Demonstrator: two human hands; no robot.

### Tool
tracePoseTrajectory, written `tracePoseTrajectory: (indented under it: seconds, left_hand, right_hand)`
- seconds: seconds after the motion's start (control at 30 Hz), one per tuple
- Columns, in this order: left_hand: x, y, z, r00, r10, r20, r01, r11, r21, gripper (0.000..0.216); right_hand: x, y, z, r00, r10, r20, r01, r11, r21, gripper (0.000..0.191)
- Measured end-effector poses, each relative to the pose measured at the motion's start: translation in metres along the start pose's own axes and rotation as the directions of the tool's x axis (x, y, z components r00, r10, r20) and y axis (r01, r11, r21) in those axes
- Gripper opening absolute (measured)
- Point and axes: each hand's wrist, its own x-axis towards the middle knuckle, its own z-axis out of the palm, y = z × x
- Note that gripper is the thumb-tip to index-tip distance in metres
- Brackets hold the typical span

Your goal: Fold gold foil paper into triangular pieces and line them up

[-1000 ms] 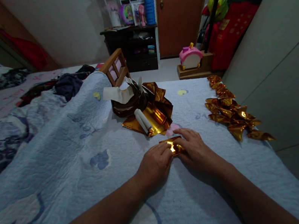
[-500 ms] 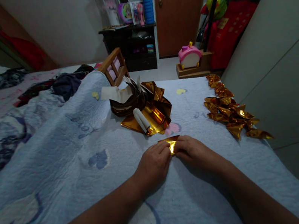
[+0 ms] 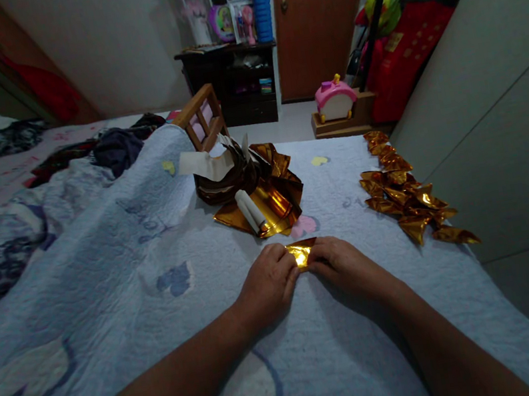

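A piece of shiny gold foil paper (image 3: 301, 255) lies on the bed, gripped at its two ends. My left hand (image 3: 272, 279) is closed on the left end, fingers pressed together. At the right end, my right hand (image 3: 340, 262) pinches the foil between thumb and fingers. The fingers hide both ends of the piece. Just beyond my hands is a loose pile of gold foil sheets (image 3: 280, 203), some of them with pale sides showing. A white roll-shaped piece (image 3: 250, 211) rests on that pile. Several folded gold foil pieces (image 3: 409, 197) lie in a heap to the right.
Under everything spreads a light blue quilt (image 3: 207, 342) with heart shapes. A wooden frame (image 3: 203, 117) stands behind the pile. Rumpled clothes (image 3: 117, 151) lie at the left. A pale cabinet side (image 3: 509, 116) runs along the bed's right edge.
My left hand has shifted slightly left along the foil, so more of its bright middle shows. The right hand stays nearly in place. The piles are unchanged.
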Motion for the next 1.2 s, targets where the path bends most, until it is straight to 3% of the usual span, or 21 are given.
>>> tracePoseTrajectory:
  seconds: [0.27,0.47,1.2]
  left_hand:
    - [0.001,-0.001,0.000,1.000,-0.005,0.009,0.005,0.999,0.044,0.020]
    - [0.001,-0.002,0.002,1.000,-0.014,0.007,0.014,0.997,0.072,0.023]
    - [0.003,-0.002,0.001,0.995,-0.102,-0.013,0.102,0.992,0.073,0.018]
  right_hand:
    - [-0.001,-0.002,-0.003,0.997,0.065,-0.039,-0.067,0.996,-0.052,0.018]
    - [-0.001,0.001,-0.007,0.990,0.137,0.028,-0.134,0.986,-0.100,0.016]
    - [0.000,0.008,0.003,0.979,0.203,-0.034,-0.205,0.956,-0.210,0.017]
